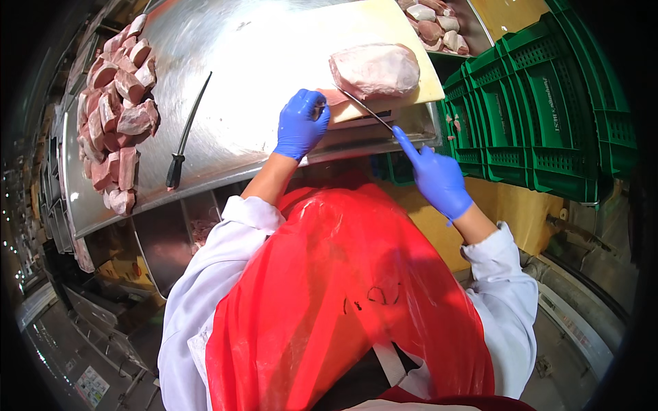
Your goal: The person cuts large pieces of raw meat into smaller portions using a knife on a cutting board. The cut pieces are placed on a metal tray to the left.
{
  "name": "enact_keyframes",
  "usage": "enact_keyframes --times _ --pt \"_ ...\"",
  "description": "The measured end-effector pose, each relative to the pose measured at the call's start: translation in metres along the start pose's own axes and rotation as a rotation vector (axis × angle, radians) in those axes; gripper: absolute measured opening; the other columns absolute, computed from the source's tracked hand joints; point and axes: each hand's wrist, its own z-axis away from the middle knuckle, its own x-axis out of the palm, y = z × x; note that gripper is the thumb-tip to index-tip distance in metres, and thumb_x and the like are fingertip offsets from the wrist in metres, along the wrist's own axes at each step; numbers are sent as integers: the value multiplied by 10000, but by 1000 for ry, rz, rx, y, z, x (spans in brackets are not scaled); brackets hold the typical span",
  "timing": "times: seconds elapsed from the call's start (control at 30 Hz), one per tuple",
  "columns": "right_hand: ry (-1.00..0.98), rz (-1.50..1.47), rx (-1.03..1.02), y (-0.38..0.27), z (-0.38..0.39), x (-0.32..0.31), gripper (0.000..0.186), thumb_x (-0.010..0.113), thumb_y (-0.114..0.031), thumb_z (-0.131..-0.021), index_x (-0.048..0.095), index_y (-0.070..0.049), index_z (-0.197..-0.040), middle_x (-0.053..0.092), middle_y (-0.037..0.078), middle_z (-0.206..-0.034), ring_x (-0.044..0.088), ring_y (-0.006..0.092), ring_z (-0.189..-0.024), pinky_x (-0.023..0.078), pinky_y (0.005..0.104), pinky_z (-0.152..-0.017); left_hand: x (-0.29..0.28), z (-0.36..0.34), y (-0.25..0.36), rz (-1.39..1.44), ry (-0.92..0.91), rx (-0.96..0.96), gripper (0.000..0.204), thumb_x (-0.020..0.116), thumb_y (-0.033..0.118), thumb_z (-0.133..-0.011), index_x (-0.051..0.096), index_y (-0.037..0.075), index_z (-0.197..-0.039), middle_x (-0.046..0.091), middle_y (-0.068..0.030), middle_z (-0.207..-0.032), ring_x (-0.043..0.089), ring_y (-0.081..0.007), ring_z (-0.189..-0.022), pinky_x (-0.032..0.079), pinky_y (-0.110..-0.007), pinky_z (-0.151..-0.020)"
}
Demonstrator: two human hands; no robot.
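Observation:
My left hand, in a blue glove, is closed on a pale pink strip of meat at the near edge of the cream cutting board. In my right hand, gloved too, is a knife, its handle hidden in the palm and my index finger stretched along it. The thin knife blade points up and left, its tip by the strip and the near side of a large, pale, fat-covered piece of meat. Whether the strip joins that large piece I cannot tell.
Many cut meat pieces are heaped along the left side of the metal table. A black-handled sharpening steel lies between heap and board. Green crates stand at the right. More meat chunks fill a tray at the far right.

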Motion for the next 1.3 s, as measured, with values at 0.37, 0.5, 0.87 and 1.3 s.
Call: enact_keyframes --times 0.37,0.5,0.87,1.3 --pt "610 -502 227 -70 -101 2 718 547 -91 -929 291 -195 -1591 626 162 -752 623 383 -589 507 501 -557 -37 -35 -15 95 20 55 232 758 129 -774 651 32 -956 628 -136 -990 634 -305 -924 512 -386 -818" --pt "508 -298 373 -94 -110 10 703 542 -120 -941 285 -185 -1593 593 144 -737 621 383 -574 512 502 -539 -48 -53 -19 183 -2 21 217 751 107 -807 648 23 -979 633 -112 -976 651 -246 -866 517 -353 -776" --pt "82 -285 437 -131 -7 17 777 589 -95 -892 266 -150 -1598 580 120 -748 594 329 -538 510 450 -498 -23 -72 -38 517 42 -151 235 735 118 -876 613 2 -1041 673 -105 -888 650 -155 -766 536 -307 -710" --pt "577 -728 622 -114 -43 -27 683 512 -59 -936 296 -101 -1583 559 160 -634 586 291 -534 467 396 -539 2 -100 -15 498 -213 -272 376 773 244 -752 590 -28 -935 691 -157 -790 673 -249 -688 556 -356 -674"
